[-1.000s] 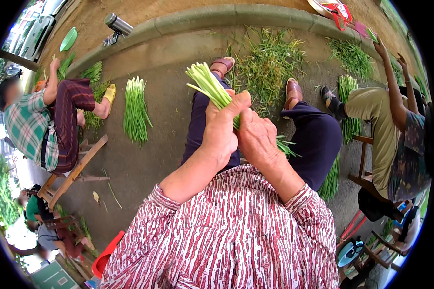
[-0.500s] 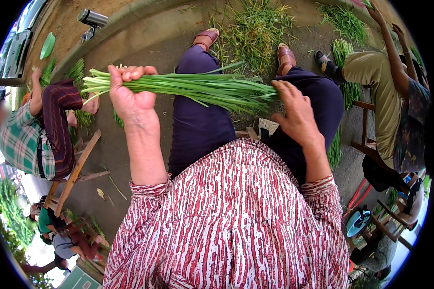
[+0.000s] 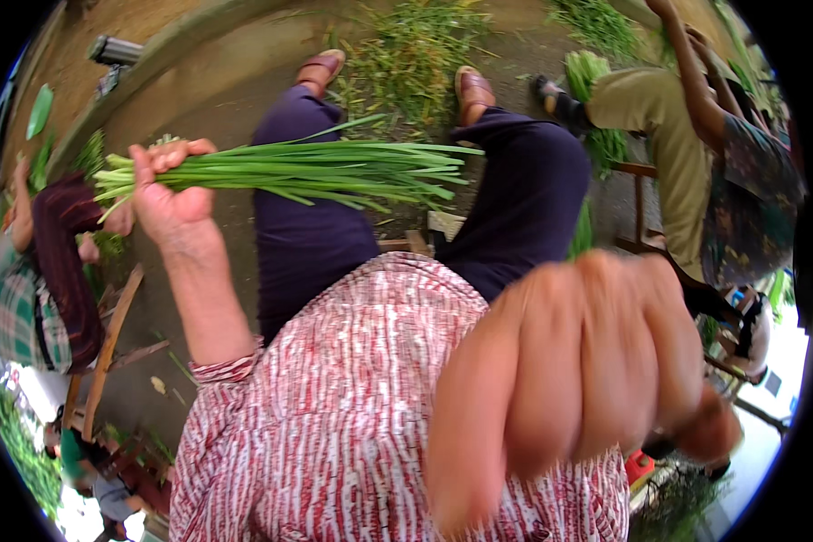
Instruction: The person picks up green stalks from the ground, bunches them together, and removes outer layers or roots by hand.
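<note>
My left hand is closed around the pale stem ends of a bunch of garlic chives. The bunch lies level above my lap, its green leaf tips pointing right. Close to the camera, at the lower right, looms my right hand, large and smeared by motion. Its back and bent fingers show, away from the chives. Whether anything is inside its curl is hidden.
A heap of loose, partly yellowed leaves lies on the ground beyond my feet. More chives stand beside a person in khaki trousers on the right. To the left, a person in a checked shirt sits near a wooden stool.
My right hand has left the leaf tips and come up close to the camera, lower right. The view has shifted, so the scene sits further left. My left hand keeps its hold.
</note>
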`<action>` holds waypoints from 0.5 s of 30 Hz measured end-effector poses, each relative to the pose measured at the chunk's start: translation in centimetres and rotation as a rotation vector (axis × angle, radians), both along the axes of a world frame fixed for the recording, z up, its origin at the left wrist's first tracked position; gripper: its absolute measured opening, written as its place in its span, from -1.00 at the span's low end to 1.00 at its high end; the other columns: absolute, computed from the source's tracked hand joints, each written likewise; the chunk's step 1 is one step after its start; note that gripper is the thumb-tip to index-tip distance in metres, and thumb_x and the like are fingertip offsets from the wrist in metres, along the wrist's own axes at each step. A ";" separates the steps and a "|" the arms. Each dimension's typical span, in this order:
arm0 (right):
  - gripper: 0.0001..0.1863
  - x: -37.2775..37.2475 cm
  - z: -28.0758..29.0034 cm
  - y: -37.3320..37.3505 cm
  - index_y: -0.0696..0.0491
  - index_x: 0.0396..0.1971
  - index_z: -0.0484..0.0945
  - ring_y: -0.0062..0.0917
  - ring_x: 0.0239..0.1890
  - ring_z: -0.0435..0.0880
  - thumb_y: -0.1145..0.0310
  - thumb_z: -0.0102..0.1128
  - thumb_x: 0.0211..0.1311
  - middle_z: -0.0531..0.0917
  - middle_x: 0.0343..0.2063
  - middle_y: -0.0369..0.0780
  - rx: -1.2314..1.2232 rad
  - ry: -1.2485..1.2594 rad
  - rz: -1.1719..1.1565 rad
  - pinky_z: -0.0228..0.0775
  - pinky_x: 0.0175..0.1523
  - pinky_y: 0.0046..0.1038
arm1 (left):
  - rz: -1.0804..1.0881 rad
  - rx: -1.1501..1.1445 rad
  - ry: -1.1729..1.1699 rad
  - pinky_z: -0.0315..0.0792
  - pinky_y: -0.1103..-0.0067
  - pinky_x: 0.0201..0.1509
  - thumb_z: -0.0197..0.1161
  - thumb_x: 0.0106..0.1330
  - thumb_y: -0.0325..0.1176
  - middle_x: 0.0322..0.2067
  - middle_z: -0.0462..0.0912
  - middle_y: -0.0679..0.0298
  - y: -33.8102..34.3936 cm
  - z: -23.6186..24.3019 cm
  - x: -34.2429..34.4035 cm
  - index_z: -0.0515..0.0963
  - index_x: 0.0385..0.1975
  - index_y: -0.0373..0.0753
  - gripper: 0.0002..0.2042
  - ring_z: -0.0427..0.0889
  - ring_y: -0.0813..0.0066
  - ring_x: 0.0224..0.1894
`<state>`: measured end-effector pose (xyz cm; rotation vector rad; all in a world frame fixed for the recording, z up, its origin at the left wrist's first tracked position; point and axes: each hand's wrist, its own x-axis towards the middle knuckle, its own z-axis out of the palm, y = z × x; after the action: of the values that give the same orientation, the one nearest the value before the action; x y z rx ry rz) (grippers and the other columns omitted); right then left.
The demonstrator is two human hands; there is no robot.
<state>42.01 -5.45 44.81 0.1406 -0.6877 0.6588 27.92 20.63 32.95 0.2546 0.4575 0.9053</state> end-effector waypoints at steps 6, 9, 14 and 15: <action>-0.52 -1.9 2.2 0.2 -0.02 -0.76 0.24 -0.54 -0.72 0.33 -0.02 0.06 0.20 0.36 -0.77 -0.34 0.171 -0.107 0.001 0.33 -0.28 -0.31 | -0.122 -0.015 -0.052 0.29 0.38 -0.19 0.13 0.30 -0.21 -0.70 0.26 0.39 -0.4 -0.5 1.0 0.32 -0.55 -0.18 -0.74 0.34 0.49 -0.55; -0.50 -2.2 2.1 0.1 -0.02 -0.77 0.24 -0.53 -0.72 0.33 -0.05 0.05 0.20 0.36 -0.77 -0.34 0.199 -0.119 0.028 0.34 -0.29 -0.30 | -0.124 -0.004 -0.056 0.29 0.40 -0.20 0.13 0.30 -0.23 -0.70 0.25 0.38 -0.7 -0.2 0.9 0.32 -0.55 -0.19 -0.75 0.34 0.49 -0.55; -0.47 -2.6 2.2 0.2 -0.01 -0.78 0.24 -0.52 -0.73 0.34 -0.09 0.03 0.19 0.37 -0.78 -0.33 0.199 -0.161 0.037 0.35 -0.32 -0.28 | -0.165 -0.030 -0.092 0.29 0.42 -0.21 0.15 0.29 -0.25 -0.70 0.24 0.38 -0.7 -0.5 1.4 0.31 -0.54 -0.19 -0.76 0.33 0.50 -0.55; -0.47 -2.7 2.0 0.2 -0.01 -0.78 0.24 -0.52 -0.73 0.34 -0.10 0.02 0.19 0.37 -0.78 -0.32 0.204 -0.164 0.042 0.35 -0.33 -0.28 | -0.165 -0.024 -0.089 0.29 0.42 -0.21 0.15 0.29 -0.25 -0.70 0.24 0.39 -0.7 -0.5 1.3 0.31 -0.54 -0.19 -0.76 0.33 0.50 -0.55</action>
<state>39.34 -5.23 46.85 0.2923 -0.9115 0.6445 29.27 19.91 32.50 0.2258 0.3595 0.7460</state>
